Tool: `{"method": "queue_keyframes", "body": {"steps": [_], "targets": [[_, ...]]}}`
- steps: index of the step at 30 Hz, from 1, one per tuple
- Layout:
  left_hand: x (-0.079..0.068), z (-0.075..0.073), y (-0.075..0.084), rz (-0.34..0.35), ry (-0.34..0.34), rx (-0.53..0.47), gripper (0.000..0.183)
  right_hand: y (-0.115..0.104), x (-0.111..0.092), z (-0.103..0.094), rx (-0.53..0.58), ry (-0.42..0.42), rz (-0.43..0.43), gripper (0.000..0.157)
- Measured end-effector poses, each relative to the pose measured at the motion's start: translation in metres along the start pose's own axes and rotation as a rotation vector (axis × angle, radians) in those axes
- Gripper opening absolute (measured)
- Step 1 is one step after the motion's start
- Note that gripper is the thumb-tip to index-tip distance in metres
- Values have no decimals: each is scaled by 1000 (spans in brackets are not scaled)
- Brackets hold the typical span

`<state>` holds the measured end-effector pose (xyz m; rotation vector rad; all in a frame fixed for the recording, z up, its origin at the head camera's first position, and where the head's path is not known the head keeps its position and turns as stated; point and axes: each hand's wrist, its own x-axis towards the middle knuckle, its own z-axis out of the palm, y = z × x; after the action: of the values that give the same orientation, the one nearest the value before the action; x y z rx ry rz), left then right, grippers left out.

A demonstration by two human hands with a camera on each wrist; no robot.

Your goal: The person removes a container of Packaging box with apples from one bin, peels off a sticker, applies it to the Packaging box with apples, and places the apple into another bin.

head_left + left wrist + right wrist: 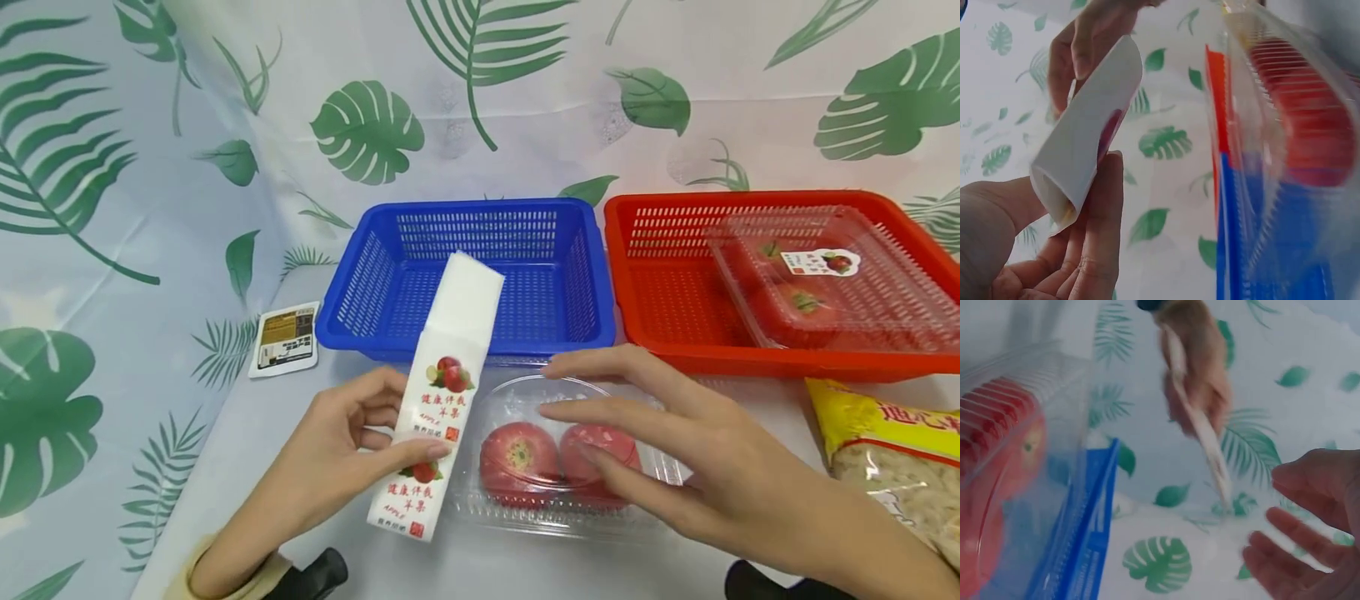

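My left hand grips a folded strip of white apple labels, thumb across its printed face. Red apples and red lettering show on the labels. In the left wrist view the strip bends into a loop. My right hand hovers over a clear plastic clamshell box, its fingers spread apart. Inside the box two red apples show through the plastic. The right wrist view shows the right hand with thumb and fingers apart and nothing seen between them.
Behind stands a blue basket. Beside it a red basket holds a labelled clear box of red fruit. A yellow-topped bag lies at right, a small printed packet at left. Leaf-patterned cloth hangs behind.
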<state>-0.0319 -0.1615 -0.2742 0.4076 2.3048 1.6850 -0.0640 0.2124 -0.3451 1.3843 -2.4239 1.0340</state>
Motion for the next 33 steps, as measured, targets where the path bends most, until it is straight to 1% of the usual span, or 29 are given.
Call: {"method": "queue_keyframes", "body": {"steps": [2, 3, 4, 5, 7, 10, 12, 15, 18, 20, 25, 26, 30, 33], "targets": [[13, 6, 5, 41, -31, -53, 33, -42, 37, -4, -48, 12, -61, 62], [20, 10, 6, 50, -56, -86, 32, -52, 48, -5, -63, 29, -106, 57], [26, 14, 7, 58, -85, -120, 31, -61, 58, -6, -82, 34, -126, 51], [32, 18, 7, 62, -121, -163, 33, -74, 67, -8, -117, 38, -114, 45], [43, 25, 4, 58, -193, -250, 39, -77, 72, -5, -158, 50, -93, 43], [53, 34, 0, 49, -260, -316, 49, -79, 75, -2, -184, 84, -57, 42], [56, 36, -2, 35, -280, -337, 51, -77, 75, 0, -191, 120, -48, 42], [57, 37, -4, 19, -303, -358, 53, -72, 75, -1, -179, 156, -63, 44], [56, 36, -4, 26, -311, -362, 51, -68, 73, -1, -180, 185, -66, 48], [56, 36, -3, 51, -295, -350, 46, -67, 73, -2, -173, 201, -63, 48], [55, 38, -3, 134, -229, -294, 26, -64, 74, -2, -134, 213, -55, 31], [56, 39, -4, 151, -218, -288, 23, -64, 74, -1, -122, 214, -52, 34], [58, 43, -5, 214, -176, -282, 16, -64, 75, 0, -81, 232, -35, 61], [58, 46, -4, 256, -153, -281, 12, -65, 75, 0, -12, 248, 4, 59]]}}
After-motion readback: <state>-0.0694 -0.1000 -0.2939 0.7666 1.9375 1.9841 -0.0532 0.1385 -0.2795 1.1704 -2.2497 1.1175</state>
